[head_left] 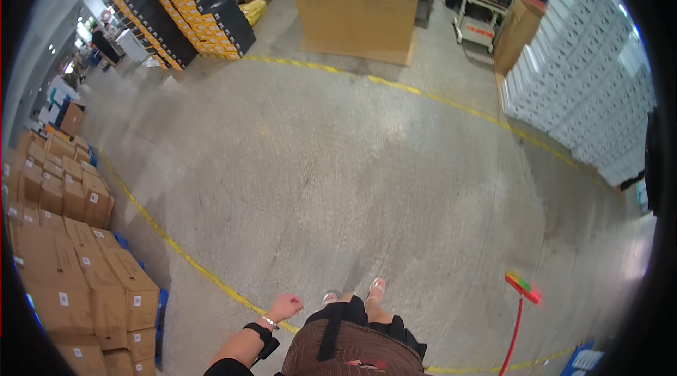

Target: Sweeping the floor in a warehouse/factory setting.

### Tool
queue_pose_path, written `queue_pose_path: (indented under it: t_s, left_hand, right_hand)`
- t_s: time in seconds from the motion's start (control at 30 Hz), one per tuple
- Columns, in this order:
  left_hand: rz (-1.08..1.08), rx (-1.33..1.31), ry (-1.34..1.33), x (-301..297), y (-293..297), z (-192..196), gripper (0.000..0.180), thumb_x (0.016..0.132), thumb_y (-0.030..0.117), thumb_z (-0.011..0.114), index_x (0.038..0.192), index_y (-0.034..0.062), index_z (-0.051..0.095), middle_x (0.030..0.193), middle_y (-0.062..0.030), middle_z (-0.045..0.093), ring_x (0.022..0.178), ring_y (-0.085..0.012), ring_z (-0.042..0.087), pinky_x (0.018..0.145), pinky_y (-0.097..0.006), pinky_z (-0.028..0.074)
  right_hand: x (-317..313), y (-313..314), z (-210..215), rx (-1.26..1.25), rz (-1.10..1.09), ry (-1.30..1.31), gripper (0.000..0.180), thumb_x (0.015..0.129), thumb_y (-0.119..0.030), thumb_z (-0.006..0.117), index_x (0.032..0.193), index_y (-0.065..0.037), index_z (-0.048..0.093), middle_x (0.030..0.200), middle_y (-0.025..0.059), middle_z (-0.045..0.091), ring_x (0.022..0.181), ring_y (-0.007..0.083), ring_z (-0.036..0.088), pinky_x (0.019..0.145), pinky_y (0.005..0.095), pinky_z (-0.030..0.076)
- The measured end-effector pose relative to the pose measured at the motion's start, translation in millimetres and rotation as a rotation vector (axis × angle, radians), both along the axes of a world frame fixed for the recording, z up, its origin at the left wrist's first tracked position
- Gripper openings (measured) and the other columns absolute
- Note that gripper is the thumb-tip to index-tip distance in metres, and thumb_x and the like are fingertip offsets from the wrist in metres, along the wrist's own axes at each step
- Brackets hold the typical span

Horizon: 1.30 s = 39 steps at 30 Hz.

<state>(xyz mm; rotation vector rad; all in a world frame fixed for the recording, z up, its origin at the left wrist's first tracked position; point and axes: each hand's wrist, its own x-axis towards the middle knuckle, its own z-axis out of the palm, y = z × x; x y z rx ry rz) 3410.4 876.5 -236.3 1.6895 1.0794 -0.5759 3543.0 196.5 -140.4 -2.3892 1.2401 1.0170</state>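
Observation:
My left hand [285, 307] hangs low, just left of my brown apron [345, 348], its fingers loosely curled in with nothing visible in them. A bracelet and a black wrist device [264, 339] sit on that arm. My right hand is out of the picture. Off to the lower right, a broom [522, 288] with a red handle and a red, yellow and green head reaches over the concrete floor, slightly blurred. Its handle runs out of the lower edge, so what holds that end is hidden.
Brown cartons [84, 270] are piled on blue pallets at left. Black-and-orange boxes [176, 13] stand far left. A large carton [356, 20] with a blue top is ahead, a trolley [476, 20] beside it. Stacked white boxes [585, 73] line the right. Yellow lines [169, 241] mark the floor.

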Motion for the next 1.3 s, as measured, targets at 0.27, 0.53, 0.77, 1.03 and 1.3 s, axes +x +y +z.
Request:
queue_pose_path:
  t_s: [0.27,0.53,0.77,1.03,1.3]
  left_hand:
    - [0.131,-0.106,0.071,86.5,32.6,-28.1,0.021,0.063,0.02,0.05,0.067,0.0005,0.056,0.058,-0.0082,0.057,0.054,-0.0165,0.055,0.054,-0.027,0.043]
    - [0.463,-0.084,0.011,203.9,123.6,-54.8,0.015,0.064,0.015,0.053,0.066,0.001,0.055,0.056,-0.0068,0.055,0.052,-0.013,0.053,0.051,-0.024,0.042]
    - [0.631,-0.026,-0.123,290.6,194.9,-9.7,0.012,0.066,0.012,0.052,0.071,0.0007,0.055,0.059,-0.0059,0.055,0.054,-0.0114,0.053,0.052,-0.023,0.043]
    - [0.788,0.176,-0.05,259.2,137.9,-23.0,0.014,0.073,0.012,0.047,0.076,-0.0006,0.053,0.061,-0.0058,0.053,0.054,-0.0133,0.049,0.049,-0.026,0.042]
    - [0.996,-0.252,0.284,396.6,177.3,46.2,0.016,0.073,0.012,0.049,0.08,-0.0022,0.052,0.066,-0.0071,0.053,0.056,-0.0139,0.05,0.052,-0.025,0.043]
  right_hand:
    - [217.3,158.4,-70.6,0.045,0.701,-0.181,0.053,0.079,-0.041,0.033,0.078,0.008,0.053,0.068,0.023,0.053,0.068,0.0316,0.052,0.059,0.0396,0.04]
    - [460.7,469.5,-93.9,0.249,0.993,-0.24,0.045,0.074,-0.039,0.042,0.071,0.004,0.055,0.07,0.0258,0.051,0.073,0.0393,0.05,0.063,0.0427,0.04]
    - [600.0,727.7,-108.7,0.495,1.252,-0.319,0.048,0.074,-0.042,0.04,0.07,0.003,0.056,0.07,0.0257,0.052,0.074,0.0374,0.051,0.064,0.0425,0.04]
    - [739.9,991.1,-167.1,0.677,1.249,-0.331,0.04,0.075,-0.035,0.043,0.073,0.003,0.055,0.073,0.0246,0.053,0.072,0.0377,0.051,0.063,0.0428,0.041]
    - [853.9,982.8,-292.6,0.57,1.445,-0.196,0.036,0.079,-0.031,0.035,0.073,-0.001,0.054,0.078,0.0209,0.053,0.075,0.035,0.051,0.065,0.0431,0.04]
